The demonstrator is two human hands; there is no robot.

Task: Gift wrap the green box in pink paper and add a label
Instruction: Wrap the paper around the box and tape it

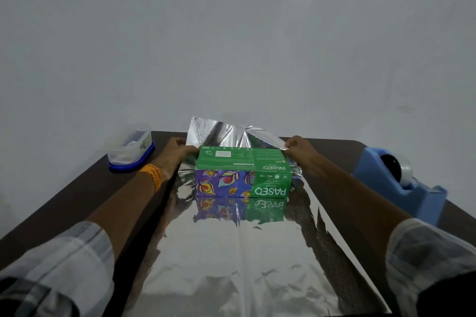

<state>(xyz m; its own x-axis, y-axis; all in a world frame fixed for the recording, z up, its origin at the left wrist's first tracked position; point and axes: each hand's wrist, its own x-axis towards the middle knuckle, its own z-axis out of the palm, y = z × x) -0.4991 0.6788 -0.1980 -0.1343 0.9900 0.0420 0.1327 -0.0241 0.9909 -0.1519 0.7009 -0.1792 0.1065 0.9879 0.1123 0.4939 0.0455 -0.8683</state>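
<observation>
A dark brown table stands against a bare, pale grey wall; nearest the camera, two white sleeves frame the view, and both forearms reach forward along the sides of the work; between them a sheet of wrapping paper lies flat with its shiny silver side up, running from the near edge of the table towards the wall and mirroring what sits on it. On the far half of the sheet rests the green tissue box, flat, printed "PASEO", with a purple patterned panel on the side facing the camera; an orange thread band circles the left wrist just short of it. The left hand is at the box's far left corner, fingers curled on the paper's edge; the right hand pinches the paper at the far right corner; between the two hands the far end of the sheet stands up behind the box, creased and leaning towards it. To the right, a blue tape dispenser sits near the table's edge; at the far left corner, a clear plastic container with a blue base.
</observation>
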